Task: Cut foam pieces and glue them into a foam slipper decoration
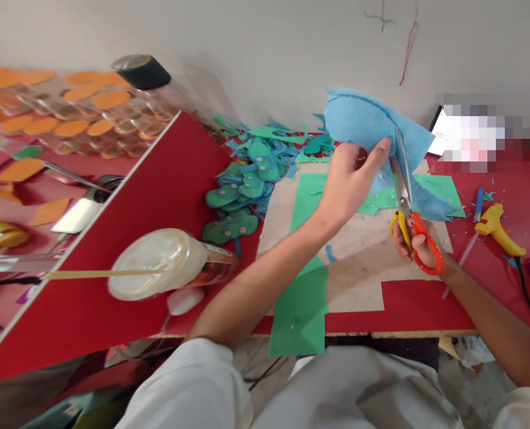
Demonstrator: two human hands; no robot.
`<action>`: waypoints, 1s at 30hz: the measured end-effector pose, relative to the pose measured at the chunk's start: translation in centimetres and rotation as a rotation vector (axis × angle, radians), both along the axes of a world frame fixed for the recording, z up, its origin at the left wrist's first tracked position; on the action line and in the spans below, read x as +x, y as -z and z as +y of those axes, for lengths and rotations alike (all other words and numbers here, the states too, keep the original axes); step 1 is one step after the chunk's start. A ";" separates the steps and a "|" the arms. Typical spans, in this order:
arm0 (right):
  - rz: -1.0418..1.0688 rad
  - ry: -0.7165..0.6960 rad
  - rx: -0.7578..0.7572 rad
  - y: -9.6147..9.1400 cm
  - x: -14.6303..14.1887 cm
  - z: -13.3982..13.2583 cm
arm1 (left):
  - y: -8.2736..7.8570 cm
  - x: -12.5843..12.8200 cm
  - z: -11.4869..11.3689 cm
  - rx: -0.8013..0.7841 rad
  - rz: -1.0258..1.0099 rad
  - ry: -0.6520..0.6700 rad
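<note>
My left hand (347,185) pinches a sheet of light blue felt (358,119) between thumb and fingers, holding it up off the table. A dark curved line runs along the felt near its top. My right hand (412,241) grips scissors (428,247) with one red and one yellow handle loop. Their blades point upward and lie at the felt, right of my left thumb. A strip of the blue felt hangs down beside the blades. Below lie a beige sheet (354,253) and green felt pieces (298,310).
Small blue and green slipper-shaped cutouts (251,185) are heaped at the back. A tub (157,262) with a stick across it stands left, by a red divider (157,179). Right are a yellow glue gun (499,229) and a lit screen (465,140). Jars with orange tops (74,95) stand beyond the divider.
</note>
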State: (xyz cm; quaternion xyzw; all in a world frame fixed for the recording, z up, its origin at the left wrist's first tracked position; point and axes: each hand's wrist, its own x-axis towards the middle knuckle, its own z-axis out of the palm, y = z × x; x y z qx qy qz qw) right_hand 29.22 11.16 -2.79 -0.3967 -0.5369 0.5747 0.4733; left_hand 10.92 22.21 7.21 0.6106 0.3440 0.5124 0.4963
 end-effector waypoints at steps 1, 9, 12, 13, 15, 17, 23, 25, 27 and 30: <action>-0.008 -0.015 -0.003 0.1 -0.1 0.0 | 0.2 0.1 0.0 0.010 -0.011 -0.020; -0.050 -0.074 0.050 0.2 -1.2 -0.4 | 0.5 0.7 -1.0 0.029 -0.046 -0.073; -0.056 -0.106 0.082 0.3 -1.2 -0.3 | 0.4 0.7 -1.2 0.038 -0.062 -0.063; -0.052 -0.106 0.089 0.4 -1.2 -0.3 | 0.3 0.7 -1.3 0.044 -0.064 -0.059; -0.048 -0.104 0.099 0.5 -1.2 -0.2 | 0.4 0.6 -1.3 0.049 -0.051 -0.049; -0.047 -0.102 0.098 0.7 -1.2 -0.2 | 0.4 0.5 -1.3 0.045 -0.024 -0.035; -0.017 -0.020 0.068 0.8 -1.4 -0.3 | 0.6 0.7 -1.4 0.051 -0.043 0.000; -0.012 0.012 0.050 0.8 -1.5 -0.4 | 0.7 0.9 -1.5 0.041 -0.044 0.000; -0.004 0.032 0.026 0.8 -1.6 -0.3 | 0.8 1.0 -1.6 0.036 -0.041 -0.002; 0.011 0.054 0.003 0.7 -1.6 -0.2 | 1.1 1.1 -1.7 0.040 -0.038 -0.001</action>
